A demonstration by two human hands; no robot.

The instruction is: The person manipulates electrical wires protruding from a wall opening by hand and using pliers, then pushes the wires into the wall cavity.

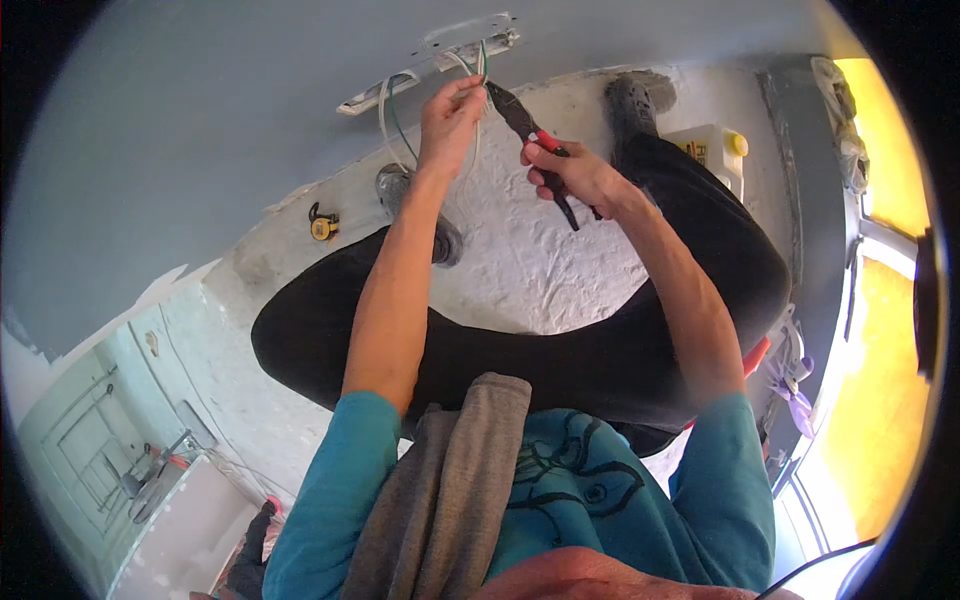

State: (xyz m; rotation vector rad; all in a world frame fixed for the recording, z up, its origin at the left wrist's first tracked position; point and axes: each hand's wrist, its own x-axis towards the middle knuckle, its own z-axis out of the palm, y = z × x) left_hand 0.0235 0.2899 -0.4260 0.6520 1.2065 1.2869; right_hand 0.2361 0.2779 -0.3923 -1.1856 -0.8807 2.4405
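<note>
My left hand [450, 125] pinches thin white and green wires [480, 64] that come out of an opening [498, 41] in the grey wall. In my right hand [560, 172] are dark pliers [516, 112] with black-and-red handles, their jaws up at the wires beside my left fingertips; whether they touch the wire is unclear. A second opening [355, 102] to the left has more white and green wires [390, 125] hanging from it.
My bent legs and booted feet rest on the pale floor [530, 270]. A yellow tape measure [323, 226] lies at left, a white jug [715, 150] at right. A yellow-paned window or door [875, 370] is at far right; another person's leg [250, 550] appears at lower left.
</note>
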